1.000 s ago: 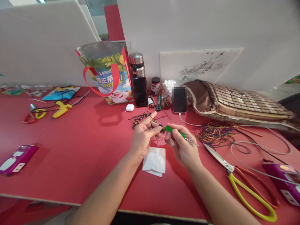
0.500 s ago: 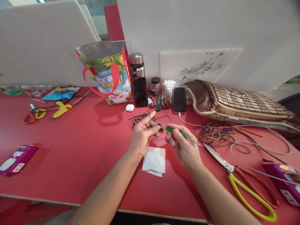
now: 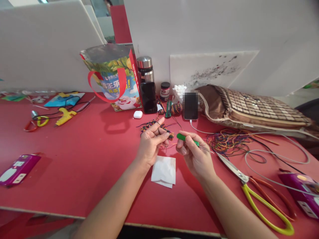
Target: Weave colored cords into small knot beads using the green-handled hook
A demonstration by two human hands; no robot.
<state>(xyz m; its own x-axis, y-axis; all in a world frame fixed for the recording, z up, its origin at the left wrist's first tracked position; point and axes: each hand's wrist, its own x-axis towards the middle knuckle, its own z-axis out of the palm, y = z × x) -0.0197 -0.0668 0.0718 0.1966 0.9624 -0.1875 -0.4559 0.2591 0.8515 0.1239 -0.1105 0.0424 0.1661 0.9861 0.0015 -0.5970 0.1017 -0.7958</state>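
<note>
Both hands are over the middle of the red table (image 3: 99, 186), well back from its front edge. The left hand (image 3: 152, 142) has thumb and fingertips pinched together on a multicoloured knotted cord (image 3: 170, 135); one finger is extended towards the back edge, with a dark strand across it. The right hand (image 3: 195, 154) is closed on a green-handled tool (image 3: 181, 136), thumb pressed along the grip.

Key relation: the cord's near end lies just left of the tool's handle end, apart from it by a small gap. The tool's long axis slants from the cord towards the front right corner, so its thin metal shaft points away from the cord. The left hand is the nearer to the cord. The shape of the shaft's tip cannot be determined. A folded white paper (image 3: 163, 171) lies between the forearms, nearer the front edge.
</note>
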